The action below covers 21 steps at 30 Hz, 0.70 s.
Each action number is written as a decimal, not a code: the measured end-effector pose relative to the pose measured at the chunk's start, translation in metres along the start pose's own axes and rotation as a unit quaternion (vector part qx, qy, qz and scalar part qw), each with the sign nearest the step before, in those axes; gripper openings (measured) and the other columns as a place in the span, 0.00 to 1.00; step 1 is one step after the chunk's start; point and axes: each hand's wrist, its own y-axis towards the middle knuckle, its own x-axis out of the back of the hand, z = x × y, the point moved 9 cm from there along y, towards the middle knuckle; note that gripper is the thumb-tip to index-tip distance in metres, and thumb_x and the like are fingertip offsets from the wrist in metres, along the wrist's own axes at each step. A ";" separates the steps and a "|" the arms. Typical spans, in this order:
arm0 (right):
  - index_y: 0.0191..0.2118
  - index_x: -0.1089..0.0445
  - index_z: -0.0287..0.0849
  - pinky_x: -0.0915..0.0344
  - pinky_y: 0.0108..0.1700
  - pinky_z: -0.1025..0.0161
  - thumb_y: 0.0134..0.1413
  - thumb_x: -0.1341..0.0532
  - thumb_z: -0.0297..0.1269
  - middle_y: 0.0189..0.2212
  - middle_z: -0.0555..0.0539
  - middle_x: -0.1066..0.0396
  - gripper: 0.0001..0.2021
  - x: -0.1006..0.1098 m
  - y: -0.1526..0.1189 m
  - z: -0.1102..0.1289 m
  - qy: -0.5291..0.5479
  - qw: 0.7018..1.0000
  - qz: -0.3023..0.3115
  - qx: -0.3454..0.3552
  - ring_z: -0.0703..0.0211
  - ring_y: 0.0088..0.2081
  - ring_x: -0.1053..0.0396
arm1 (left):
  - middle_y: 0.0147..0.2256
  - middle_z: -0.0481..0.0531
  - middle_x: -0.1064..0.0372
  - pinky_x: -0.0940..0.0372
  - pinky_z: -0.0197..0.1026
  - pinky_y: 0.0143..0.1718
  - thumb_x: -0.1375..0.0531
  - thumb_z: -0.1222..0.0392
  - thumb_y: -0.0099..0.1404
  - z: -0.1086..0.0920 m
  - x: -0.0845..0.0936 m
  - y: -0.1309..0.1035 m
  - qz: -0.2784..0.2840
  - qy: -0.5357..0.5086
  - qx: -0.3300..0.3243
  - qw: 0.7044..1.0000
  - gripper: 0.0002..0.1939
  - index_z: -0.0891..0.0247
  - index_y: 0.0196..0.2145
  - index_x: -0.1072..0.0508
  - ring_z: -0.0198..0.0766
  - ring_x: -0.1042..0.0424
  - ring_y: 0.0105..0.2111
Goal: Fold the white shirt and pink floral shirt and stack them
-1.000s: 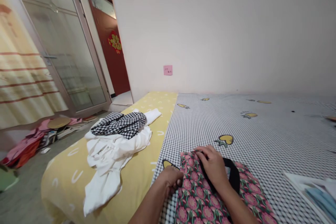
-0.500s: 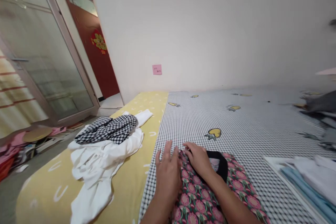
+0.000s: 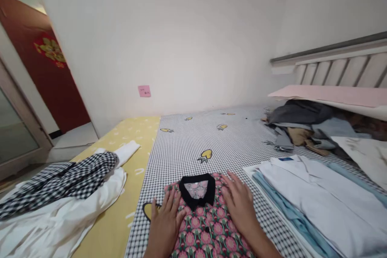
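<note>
- Already the pink-flowered green fabric shirt with a black collar [image 3: 208, 225] lies folded into a neat block near the front edge of the black-and-white checked bedsheet [image 3: 193, 145], collar up and centred.
- Both hands lie flat on it with fingers spread and holding nothing: the left hand [image 3: 165, 225] on its left edge, the right hand [image 3: 240, 205] on its right side.
- By my reading the fold is nearly done; only smoothing and setting aside seem left.
- Folded white and pale blue shirts [image 3: 308, 201] lie just beside it to the right; a loose white and checked cloth heap [image 3: 60, 193] waits on the yellow sheet at the left edge.
- Half a second ago the right hand gripped the collar and the shirt lay skewed; now it sits square, and the view has swung right.
</note>
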 end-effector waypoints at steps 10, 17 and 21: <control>0.71 0.51 0.60 0.65 0.68 0.26 0.69 0.55 0.55 0.72 0.51 0.52 0.28 -0.071 -0.020 -0.017 -0.131 0.966 0.220 0.042 0.41 0.73 0.60 | 0.71 0.49 0.65 0.58 0.69 0.69 0.55 0.50 0.74 0.009 -0.027 -0.003 0.037 0.029 0.064 0.997 0.29 0.55 0.69 0.55 0.48 0.58 0.71; 0.69 0.46 0.60 0.65 0.68 0.28 0.69 0.56 0.54 0.70 0.51 0.47 0.26 -0.062 -0.009 -0.023 -0.008 0.971 0.240 0.000 0.46 0.72 0.56 | 0.71 0.52 0.59 0.59 0.67 0.69 0.56 0.50 0.74 0.006 -0.016 -0.003 0.021 0.022 0.083 0.996 0.28 0.55 0.69 0.52 0.48 0.57 0.72; 0.71 0.47 0.48 0.49 0.69 0.45 0.69 0.61 0.55 0.70 0.44 0.45 0.32 -0.030 0.000 -0.036 0.191 0.961 0.191 -0.064 0.56 0.69 0.45 | 0.72 0.52 0.63 0.60 0.67 0.70 0.57 0.50 0.75 0.008 -0.006 -0.006 0.089 -0.036 0.104 0.990 0.29 0.56 0.70 0.55 0.49 0.60 0.72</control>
